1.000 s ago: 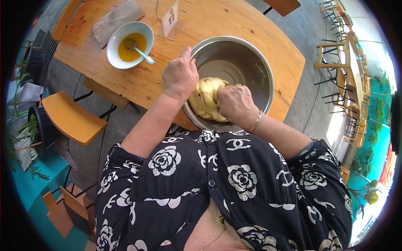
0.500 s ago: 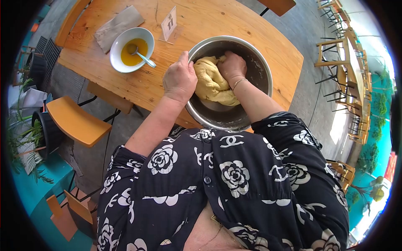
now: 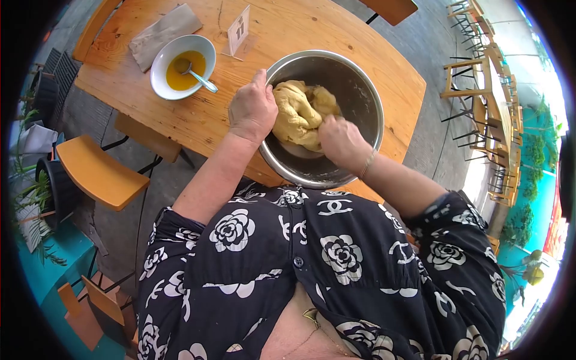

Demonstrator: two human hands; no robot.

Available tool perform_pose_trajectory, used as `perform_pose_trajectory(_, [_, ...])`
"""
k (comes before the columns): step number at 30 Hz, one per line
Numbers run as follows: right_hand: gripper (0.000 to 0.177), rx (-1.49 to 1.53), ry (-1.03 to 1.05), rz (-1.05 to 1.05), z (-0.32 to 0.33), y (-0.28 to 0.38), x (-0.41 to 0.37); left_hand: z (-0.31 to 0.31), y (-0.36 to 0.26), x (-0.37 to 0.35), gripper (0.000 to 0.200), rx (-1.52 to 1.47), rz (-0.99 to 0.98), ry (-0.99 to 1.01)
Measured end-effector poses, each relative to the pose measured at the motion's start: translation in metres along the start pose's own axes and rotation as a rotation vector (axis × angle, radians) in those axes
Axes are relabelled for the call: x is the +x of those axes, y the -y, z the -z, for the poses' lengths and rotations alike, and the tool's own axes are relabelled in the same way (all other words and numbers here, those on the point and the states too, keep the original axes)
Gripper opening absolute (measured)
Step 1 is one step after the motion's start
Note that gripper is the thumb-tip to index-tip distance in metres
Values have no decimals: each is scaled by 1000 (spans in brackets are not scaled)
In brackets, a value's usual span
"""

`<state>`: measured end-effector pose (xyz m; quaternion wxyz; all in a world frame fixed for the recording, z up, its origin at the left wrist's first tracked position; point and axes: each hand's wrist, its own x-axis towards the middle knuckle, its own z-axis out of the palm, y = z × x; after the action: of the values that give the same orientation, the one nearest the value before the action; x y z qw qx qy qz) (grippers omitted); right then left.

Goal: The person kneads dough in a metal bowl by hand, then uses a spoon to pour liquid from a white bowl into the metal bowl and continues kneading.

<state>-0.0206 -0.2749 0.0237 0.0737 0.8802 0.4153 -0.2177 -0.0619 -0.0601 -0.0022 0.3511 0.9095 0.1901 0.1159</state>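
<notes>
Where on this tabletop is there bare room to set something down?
Bare wood lies beyond the metal bowl, right of the card stand, and along the table's right end. A smaller patch separates the white bowl from the left hand. Crowded: the corner where the white bowl adjoins the napkin.

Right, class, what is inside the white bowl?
The white bowl holds yellow liquid and a spoon; its base beneath the liquid is covered and cannot be seen.

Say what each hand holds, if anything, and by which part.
The left hand grips the metal bowl by its left rim; the right hand is at the right edge of the dough, but whether it grips cannot be told.
</notes>
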Motion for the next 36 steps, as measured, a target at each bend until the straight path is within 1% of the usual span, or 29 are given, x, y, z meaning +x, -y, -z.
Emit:
perform_pose_trajectory(2, [18, 90, 66, -67, 11, -6, 23, 0, 2, 1, 29, 11, -41, -5])
perform_pose_trajectory(3, [21, 159, 139, -143, 30, -4, 29, 1, 2, 1, 32, 12, -40, 12])
perform_pose_trajectory(5, [24, 261, 135, -272, 30, -14, 44, 4, 0, 2, 38, 11, -39, 38])
perform_pose_trajectory(6, [25, 314, 131, -333, 28, -18, 52, 4, 0, 3, 35, 22, -53, 24])
perform_pose_trajectory(7, [30, 413, 87, -415, 23, -23, 58, 1, 3, 2, 31, 36, -68, 10])
perform_pose_trajectory(8, [29, 483, 51, -439, 13, -29, 65, -1, 5, 1, 28, 49, -85, 1])
perform_pose_trajectory(9, [29, 551, 14, -464, 1, -36, 72, -2, 6, 1, 28, 64, -83, -7])
perform_pose_trajectory(11, [29, 663, -71, -505, -4, -38, 71, -3, 6, 0, 27, 84, -85, -21])
perform_pose_trajectory(14, [30, 806, -192, -551, -4, -29, 64, -1, 1, 1, 29, 124, -33, 8])
perform_pose_trajectory(17, [28, 943, -254, -631, -35, -29, 75, 0, -4, 1, 30, 153, -8, 20])
perform_pose_trajectory(20, [28, 852, -178, -492, -15, -14, 40, 0, 2, 1, 32, 128, -15, 61])
perform_pose_trajectory(21, [29, 861, -193, -437, -5, -12, 26, -1, 4, -2, 33, 116, -17, 58])
perform_pose_trajectory(22, [27, 836, -260, -367, 5, -11, 12, -4, 4, -6, 33, 104, -18, 57])
perform_pose_trajectory(24, [24, 982, -225, -362, 15, -16, -2, -5, 1, -15, 36, 86, -6, 73])
perform_pose_trajectory(25, [22, 926, -281, -291, 23, -16, -10, -2, -4, -16, 37, 77, 5, 85])
perform_pose_trajectory(28, [22, 844, -285, -229, 51, -11, -29, -5, -6, -18, 41, 59, 2, 91])
perform_pose_trajectory(29, [18, 874, -357, -148, 59, -7, -35, -5, -4, -19, 43, 58, -6, 88])
perform_pose_trajectory(32, [16, 923, -399, -158, 114, 5, -60, 3, -3, -11, 46, 107, -7, 95])
perform_pose_trajectory(34, [16, 886, -442, -133, 145, 3, -75, 9, 6, -5, 47, 111, 14, 66])
perform_pose_trajectory(36, [15, 921, -516, -101, 170, 7, -89, 14, 12, -1, 48, 90, 18, 49])
